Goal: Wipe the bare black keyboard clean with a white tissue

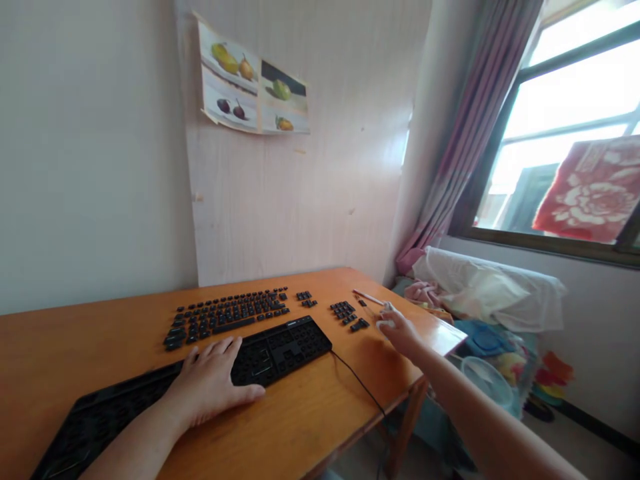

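Observation:
A black keyboard base point(300, 340), stripped of its keycaps, lies slantwise on the table with its cable trailing off the front edge. My left hand point(215, 380) rests across its middle, fingers spread and thumb out to the right, gripping nothing. To the right, my right hand point(397, 330) is at the table's right side with its fingers bent together around something small and whitish that I cannot make out. Just beyond those fingers lies a thin pen-like stick point(369, 297). Loose black keycaps point(343, 311) sit in a small group left of that hand.
Behind the base, many more black keycaps point(235, 310) are laid out in keyboard order, with a small cluster point(305, 297) beside them. The wooden table point(310, 407) ends at the right near a clear plastic tub point(485, 380) and covered bundles point(480, 287). A wall stands behind.

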A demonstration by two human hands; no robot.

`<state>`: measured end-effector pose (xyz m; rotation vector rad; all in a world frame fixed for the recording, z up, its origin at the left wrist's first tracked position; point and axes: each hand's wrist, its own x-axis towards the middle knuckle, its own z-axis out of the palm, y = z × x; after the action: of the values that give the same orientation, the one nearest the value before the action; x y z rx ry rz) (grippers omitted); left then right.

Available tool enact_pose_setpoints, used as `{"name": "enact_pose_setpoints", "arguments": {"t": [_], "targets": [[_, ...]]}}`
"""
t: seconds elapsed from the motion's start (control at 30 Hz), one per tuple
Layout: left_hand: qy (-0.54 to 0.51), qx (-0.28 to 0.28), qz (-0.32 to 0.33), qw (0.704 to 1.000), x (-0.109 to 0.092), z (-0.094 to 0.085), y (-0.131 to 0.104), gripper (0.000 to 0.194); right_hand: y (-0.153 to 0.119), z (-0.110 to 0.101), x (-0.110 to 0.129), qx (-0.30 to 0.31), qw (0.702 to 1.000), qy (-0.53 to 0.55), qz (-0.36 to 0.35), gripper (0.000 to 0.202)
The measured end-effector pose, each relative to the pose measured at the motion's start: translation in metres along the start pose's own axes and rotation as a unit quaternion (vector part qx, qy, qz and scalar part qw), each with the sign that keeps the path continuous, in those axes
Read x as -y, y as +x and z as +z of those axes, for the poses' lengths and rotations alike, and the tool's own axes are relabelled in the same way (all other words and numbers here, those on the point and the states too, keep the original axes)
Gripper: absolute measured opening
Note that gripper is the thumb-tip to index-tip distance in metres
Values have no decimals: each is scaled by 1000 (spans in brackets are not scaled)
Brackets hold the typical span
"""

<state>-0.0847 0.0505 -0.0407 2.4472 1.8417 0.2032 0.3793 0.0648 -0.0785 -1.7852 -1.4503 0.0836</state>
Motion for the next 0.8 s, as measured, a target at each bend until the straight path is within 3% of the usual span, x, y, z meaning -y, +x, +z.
{"name": "enact_pose_setpoints", "arguments": {"t": [0.2, 0.47, 0.63, 0.8], "targets": [[3, -1, 3, 1000, 7, 5, 3, 119, 28, -2, -25, 37, 999, -37, 11, 26], [4, -7, 4, 1000, 15, 12, 7, 116, 56, -21, -44, -1, 996, -90, -3, 31], [8, -10, 5, 1000, 16, 13, 9, 118, 42, -25, -43, -28, 992, -118, 25, 47], [27, -3, 1, 1000, 19, 17, 11, 118, 15, -26, -41, 13, 988, -152, -36, 58]]}}
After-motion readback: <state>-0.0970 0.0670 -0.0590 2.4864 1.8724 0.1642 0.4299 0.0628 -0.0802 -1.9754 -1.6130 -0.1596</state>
